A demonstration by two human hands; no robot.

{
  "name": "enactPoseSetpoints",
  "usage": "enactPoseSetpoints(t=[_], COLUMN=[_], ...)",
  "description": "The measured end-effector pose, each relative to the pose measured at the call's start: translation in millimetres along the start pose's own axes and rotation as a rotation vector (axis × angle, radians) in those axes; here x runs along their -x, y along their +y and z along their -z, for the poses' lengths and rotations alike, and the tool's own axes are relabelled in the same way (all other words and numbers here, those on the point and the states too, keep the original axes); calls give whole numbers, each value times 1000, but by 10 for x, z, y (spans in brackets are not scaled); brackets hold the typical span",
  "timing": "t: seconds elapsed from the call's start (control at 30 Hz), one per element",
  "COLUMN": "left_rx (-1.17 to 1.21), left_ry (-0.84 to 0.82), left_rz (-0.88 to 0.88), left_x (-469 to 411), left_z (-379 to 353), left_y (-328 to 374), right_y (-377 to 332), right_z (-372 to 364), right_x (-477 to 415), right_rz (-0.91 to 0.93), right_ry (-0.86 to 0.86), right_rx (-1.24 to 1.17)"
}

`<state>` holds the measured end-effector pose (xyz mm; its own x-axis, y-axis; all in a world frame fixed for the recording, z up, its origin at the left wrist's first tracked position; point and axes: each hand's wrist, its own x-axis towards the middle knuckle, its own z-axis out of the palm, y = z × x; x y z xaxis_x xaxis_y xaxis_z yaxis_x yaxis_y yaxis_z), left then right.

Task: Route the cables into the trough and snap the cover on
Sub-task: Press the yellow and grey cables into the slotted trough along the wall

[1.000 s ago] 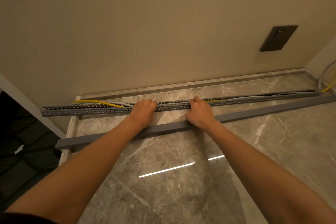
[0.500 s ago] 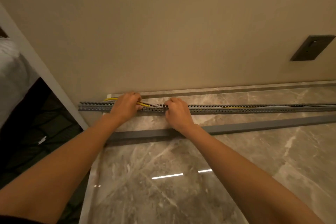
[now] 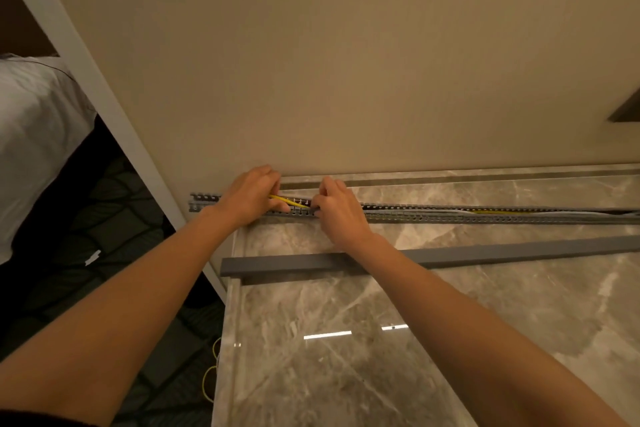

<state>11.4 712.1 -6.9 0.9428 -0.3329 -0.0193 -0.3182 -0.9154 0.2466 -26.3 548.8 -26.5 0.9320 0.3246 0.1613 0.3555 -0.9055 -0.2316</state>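
A long grey slotted cable trough (image 3: 450,215) lies on the marble counter along the wall. Yellow and grey cables (image 3: 289,202) run inside it. My left hand (image 3: 251,198) rests on the trough near its left end, fingers curled over the yellow cable. My right hand (image 3: 337,206) sits just to its right, fingertips pinching at the cables and the trough's front wall. The grey cover strip (image 3: 485,253) lies loose on the counter, parallel to the trough and nearer to me, passing under my right forearm.
The marble counter (image 3: 381,340) ends at its left edge, beyond which dark floor and a white bed (image 3: 34,135) show. A loose yellow cable (image 3: 209,378) hangs by that edge. A dark wall plate (image 3: 627,113) is at the right.
Both hands have slid left along the trough toward its left end, and the view has followed them. The cover strip has not moved on the counter.
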Motion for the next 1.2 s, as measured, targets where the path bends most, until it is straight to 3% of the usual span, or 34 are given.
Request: enactPoseSetpoints(t=[0.17, 0.27, 0.33, 0.5, 0.63, 0.73, 0.83, 0.93, 1.13, 1.2], left_rx=[-313, -367, -260, 297, 443, 526, 751, 799, 1193, 1176], left_ry=[181, 207, 188, 238, 313, 214, 35, -102, -145, -174], left_rz=[-403, -434, -372, -45, 194, 383, 413, 405, 458, 468], left_x=[103, 158, 191, 135, 87, 68, 103, 150, 124, 88], left_z=[-60, -123, -129, 0, 170, 216, 200, 70, -20, -35], left_y=[-20, -3, -9, -145, -370, -696, -895, -1011, -1088, -1131], right_y=[-37, -63, -106, -290, -493, -641, -766, -826, -778, -767], right_z=[-4, 42, 57, 18, -25, -56, -114, -161, -190, -205], right_x=[-9, -33, -41, -93, -257, -385, -500, -586, -672, -667], right_rz=[-38, -72, -87, -41, -55, -48, -87, -187, -241, -228], right_ry=[-27, -90, -102, -61, -58, -58, -93, -122, -158, -150], right_rx=[48, 68, 73, 13, -64, -133, -191, -296, -393, -401])
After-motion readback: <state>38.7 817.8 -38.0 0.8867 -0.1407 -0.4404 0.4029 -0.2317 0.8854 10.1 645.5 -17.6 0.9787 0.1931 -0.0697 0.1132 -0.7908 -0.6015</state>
